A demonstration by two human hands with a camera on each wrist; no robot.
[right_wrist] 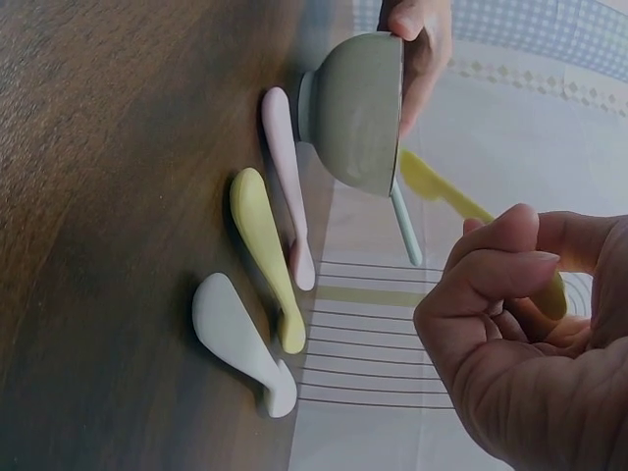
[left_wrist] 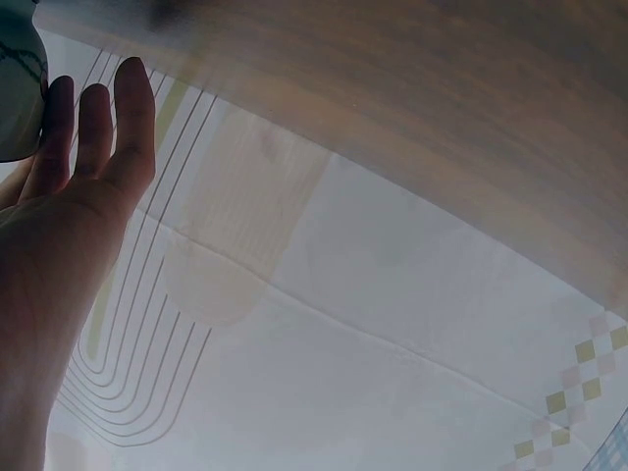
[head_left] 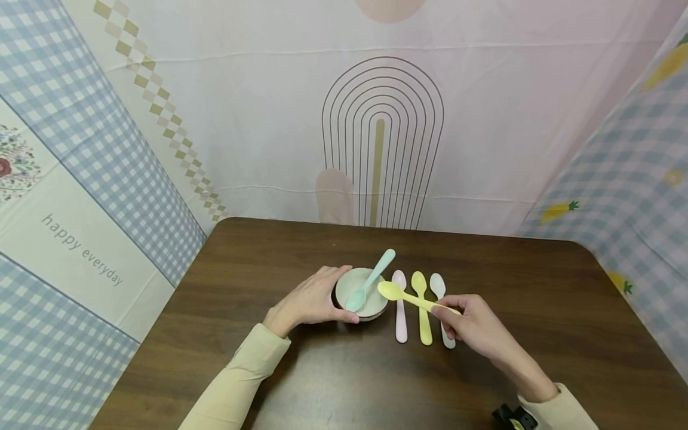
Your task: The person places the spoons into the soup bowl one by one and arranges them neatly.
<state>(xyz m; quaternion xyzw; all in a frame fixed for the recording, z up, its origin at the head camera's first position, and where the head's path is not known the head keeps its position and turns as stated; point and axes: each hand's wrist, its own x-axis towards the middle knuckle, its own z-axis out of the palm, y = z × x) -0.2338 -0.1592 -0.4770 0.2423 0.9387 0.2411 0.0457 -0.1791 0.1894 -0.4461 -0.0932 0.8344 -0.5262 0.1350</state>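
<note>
A small bowl (head_left: 350, 283), pale inside, stands near the middle of the table. My left hand (head_left: 317, 298) grips its left side, thumb at the front and fingers behind; in the right wrist view the bowl (right_wrist: 355, 113) is grey-green outside. A mint-green spoon (head_left: 378, 269) leans in it, handle out over the far right rim. Between thumb and fingers my right hand (head_left: 475, 327) pinches a yellow spoon (head_left: 409, 298) by its handle. The spoon's head points left, overlapping the bowl's right rim in the head view.
Right of the bowl a pink spoon (head_left: 401, 322), a second yellow spoon (head_left: 424, 328) and a white spoon (head_left: 438, 285) lie side by side, under the held spoon in the head view. The brown wooden table (head_left: 344, 382) meets a printed cloth (head_left: 258, 131) at its back edge.
</note>
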